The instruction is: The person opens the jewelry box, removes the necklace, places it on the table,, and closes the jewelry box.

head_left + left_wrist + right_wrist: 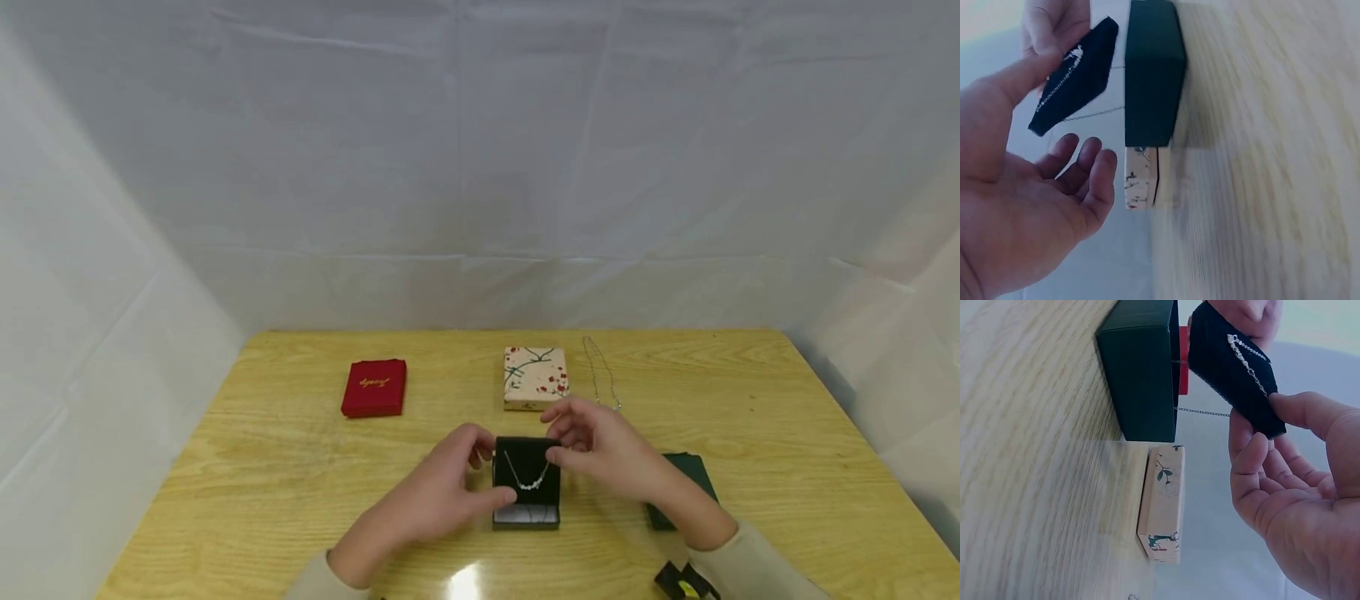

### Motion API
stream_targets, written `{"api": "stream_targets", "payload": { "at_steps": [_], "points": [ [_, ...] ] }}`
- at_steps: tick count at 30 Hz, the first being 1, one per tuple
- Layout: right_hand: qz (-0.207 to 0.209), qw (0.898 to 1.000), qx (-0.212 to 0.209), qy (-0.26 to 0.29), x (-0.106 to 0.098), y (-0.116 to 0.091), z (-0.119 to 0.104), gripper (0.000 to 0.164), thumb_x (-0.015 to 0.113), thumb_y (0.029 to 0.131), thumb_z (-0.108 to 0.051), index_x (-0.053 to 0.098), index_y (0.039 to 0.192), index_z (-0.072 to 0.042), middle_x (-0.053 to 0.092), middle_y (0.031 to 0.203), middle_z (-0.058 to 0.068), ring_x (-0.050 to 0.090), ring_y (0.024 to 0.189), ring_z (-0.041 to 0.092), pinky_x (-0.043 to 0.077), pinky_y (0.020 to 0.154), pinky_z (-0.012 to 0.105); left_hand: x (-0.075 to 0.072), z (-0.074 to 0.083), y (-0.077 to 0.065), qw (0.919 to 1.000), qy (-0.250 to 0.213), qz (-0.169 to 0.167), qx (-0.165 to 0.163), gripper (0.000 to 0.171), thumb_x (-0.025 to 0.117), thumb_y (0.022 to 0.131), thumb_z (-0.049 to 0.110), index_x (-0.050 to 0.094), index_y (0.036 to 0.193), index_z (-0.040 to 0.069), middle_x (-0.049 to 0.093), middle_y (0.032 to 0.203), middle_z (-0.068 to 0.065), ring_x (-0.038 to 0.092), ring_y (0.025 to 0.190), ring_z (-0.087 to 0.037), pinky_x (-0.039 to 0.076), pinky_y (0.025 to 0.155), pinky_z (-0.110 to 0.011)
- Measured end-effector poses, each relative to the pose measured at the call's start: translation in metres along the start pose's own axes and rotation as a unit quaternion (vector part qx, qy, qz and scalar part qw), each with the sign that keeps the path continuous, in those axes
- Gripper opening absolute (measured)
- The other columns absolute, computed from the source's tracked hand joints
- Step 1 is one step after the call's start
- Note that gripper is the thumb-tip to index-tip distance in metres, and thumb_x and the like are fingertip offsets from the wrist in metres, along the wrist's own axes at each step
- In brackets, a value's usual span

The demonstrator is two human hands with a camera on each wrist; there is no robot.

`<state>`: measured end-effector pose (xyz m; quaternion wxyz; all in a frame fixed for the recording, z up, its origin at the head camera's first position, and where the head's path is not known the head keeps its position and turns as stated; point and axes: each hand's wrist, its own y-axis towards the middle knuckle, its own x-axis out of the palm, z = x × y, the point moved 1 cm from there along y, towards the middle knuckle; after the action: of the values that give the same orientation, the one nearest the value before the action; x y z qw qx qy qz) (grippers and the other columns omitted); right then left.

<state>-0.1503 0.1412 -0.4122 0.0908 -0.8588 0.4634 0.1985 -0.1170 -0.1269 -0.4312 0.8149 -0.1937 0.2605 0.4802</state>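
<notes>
A black necklace pad (534,467) stands tilted above a small dark green box base (526,525). A silver necklace (1076,56) with a sparkling pendant row lies across the pad, its chain trailing into the base. My right hand (600,446) pinches the pad's upper right edge between thumb and fingers, best seen in the right wrist view on the pad (1229,362). At the pad's left side, my left hand (442,483) has its thumb by the front face. Its other fingers (1105,175) curve loosely behind, apart from the pad.
A red box (375,387) sits at the left, with a floral box (534,379) behind my hands. Another necklace (600,367) lies beside the floral box. A dark green lid (688,477) is partly under my right forearm, near a small black item (684,581) with yellow.
</notes>
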Motion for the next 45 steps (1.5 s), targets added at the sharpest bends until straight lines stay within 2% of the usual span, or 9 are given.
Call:
{"api": "stream_targets", "payload": {
  "at_steps": [3,8,15,22,26,31,35,41,45],
  "points": [
    [-0.003,1.0,0.002,0.016,-0.001,0.0,0.0,0.037,0.076,0.099,-0.01,0.06,0.13,-0.002,0.066,0.113,0.02,0.068,0.095,0.023,0.057,0.078,0.031,-0.003,0.001,0.001,0.9986,-0.052,-0.004,-0.004,0.051,0.079,0.097,0.042,0.057,0.13,0.01,0.064,0.113,0.001,0.061,0.101,-0.02,0.054,0.085,-0.034],
    [-0.009,0.999,0.017,0.039,-0.002,0.0,-0.001,0.04,0.075,0.1,-0.009,0.057,0.133,0.002,0.065,0.115,0.023,0.068,0.097,0.028,0.058,0.079,0.031,-0.005,0.003,0.002,0.9929,-0.117,-0.012,-0.013,0.04,0.076,0.101,0.029,0.061,0.128,0.004,0.067,0.108,-0.002,0.064,0.099,-0.018,0.056,0.085,-0.032],
    [-0.009,0.997,0.026,0.069,-0.003,0.002,0.001,0.041,0.075,0.099,-0.008,0.056,0.134,0.003,0.064,0.116,0.025,0.069,0.097,0.029,0.06,0.081,0.032,-0.002,0.004,0.004,0.985,-0.17,-0.024,-0.018,0.034,0.073,0.102,0.021,0.064,0.125,-0.002,0.07,0.107,-0.007,0.068,0.098,-0.021,0.059,0.085,-0.033],
    [-0.006,0.997,0.025,0.073,-0.002,0.002,0.004,0.041,0.075,0.1,-0.007,0.055,0.134,0.004,0.065,0.117,0.021,0.07,0.101,0.03,0.06,0.083,0.032,0.003,0.004,0.004,0.9723,-0.228,-0.032,-0.037,0.031,0.071,0.103,0.016,0.063,0.124,-0.006,0.07,0.108,-0.01,0.072,0.098,-0.029,0.062,0.08,-0.036],
    [0.002,0.999,0.021,0.047,0.0,0.001,0.006,0.038,0.075,0.1,-0.009,0.058,0.132,0.001,0.067,0.121,0.018,0.07,0.106,0.031,0.06,0.086,0.033,0.004,0.004,0.005,0.9668,-0.249,-0.033,-0.047,0.032,0.07,0.103,0.014,0.062,0.125,-0.007,0.071,0.108,-0.013,0.072,0.096,-0.03,0.062,0.078,-0.038],
    [0.051,0.997,-0.018,-0.063,0.004,-0.001,0.005,0.035,0.08,0.096,-0.013,0.065,0.128,-0.012,0.069,0.122,0.004,0.066,0.11,0.025,0.058,0.087,0.036,0.005,0.005,0.004,0.9619,-0.266,-0.027,-0.057,0.033,0.069,0.103,0.014,0.059,0.126,-0.007,0.072,0.11,-0.018,0.071,0.095,-0.03,0.062,0.078,-0.041],
    [0.098,0.973,-0.1,-0.184,0.008,-0.006,-0.001,0.034,0.085,0.092,-0.014,0.07,0.122,-0.018,0.067,0.121,-0.008,0.061,0.109,0.015,0.057,0.087,0.042,0.006,0.006,0.004,0.9581,-0.279,-0.025,-0.061,0.031,0.068,0.103,0.012,0.059,0.125,-0.008,0.074,0.11,-0.02,0.071,0.094,-0.031,0.061,0.078,-0.041],
    [0.087,0.911,-0.261,-0.307,0.017,-0.009,-0.007,0.028,0.09,0.085,-0.014,0.076,0.109,-0.015,0.067,0.113,-0.007,0.057,0.104,0.015,0.054,0.088,0.036,0.005,0.005,0.005,0.955,-0.289,-0.026,-0.059,0.03,0.066,0.103,0.01,0.057,0.125,-0.008,0.075,0.113,-0.021,0.073,0.094,-0.031,0.06,0.075,-0.037],
    [0.065,0.871,-0.319,-0.369,0.023,-0.01,-0.008,0.025,0.091,0.083,-0.016,0.08,0.105,-0.016,0.068,0.107,-0.006,0.057,0.098,0.014,0.051,0.082,0.033,0.005,0.005,0.005,0.9544,-0.292,-0.026,-0.058,0.029,0.064,0.104,0.01,0.057,0.125,-0.008,0.076,0.113,-0.018,0.072,0.091,-0.028,0.056,0.071,-0.031]
  ]
}}
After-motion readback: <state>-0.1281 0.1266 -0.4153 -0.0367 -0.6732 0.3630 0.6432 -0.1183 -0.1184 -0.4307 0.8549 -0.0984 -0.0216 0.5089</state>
